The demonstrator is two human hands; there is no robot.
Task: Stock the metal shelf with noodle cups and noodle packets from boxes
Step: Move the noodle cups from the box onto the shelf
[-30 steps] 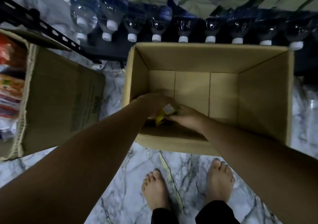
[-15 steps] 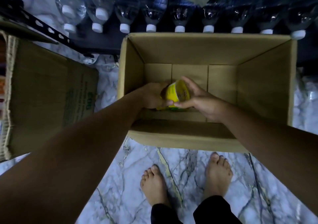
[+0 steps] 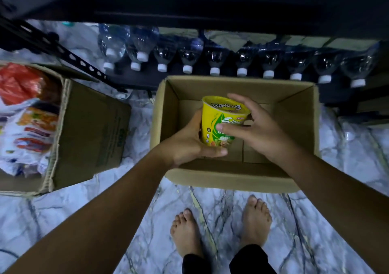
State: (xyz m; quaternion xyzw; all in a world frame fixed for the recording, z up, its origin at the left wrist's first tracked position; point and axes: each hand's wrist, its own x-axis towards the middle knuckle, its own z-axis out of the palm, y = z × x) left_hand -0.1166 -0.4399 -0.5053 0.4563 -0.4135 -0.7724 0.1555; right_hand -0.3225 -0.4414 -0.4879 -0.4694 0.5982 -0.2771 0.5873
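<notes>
Head view, looking straight down: a yellow noodle cup (image 3: 210,118) is held in the air over the open cardboard box (image 3: 231,177), roughly above the middle of its left half and clear of the box floor. The cup is tilted, not upright. Its long axis runs from the base, nearest the person, up and away to the lidded top, which faces the metal shelf (image 3: 210,0) and partly toward the camera.

The left hand (image 3: 189,141) cups it from the left and below, palm against the side and thumb curled under the base. The right hand (image 3: 263,130) closes on it from the right: the thumb lies across the printed front, and the fingers (image 3: 239,100) are spread, lightly bent, reaching over the far rim of the lid. Both hands clasp the cup between them.

On the shelf's bottom level a row of water bottles (image 3: 187,57) lies with white caps pointing at the box. To the left a second box (image 3: 90,130) stands on the marble floor (image 3: 147,242), with noodle packets (image 3: 27,122) inside, blurred. Two bare feet (image 3: 187,231) stand just behind the open box.
</notes>
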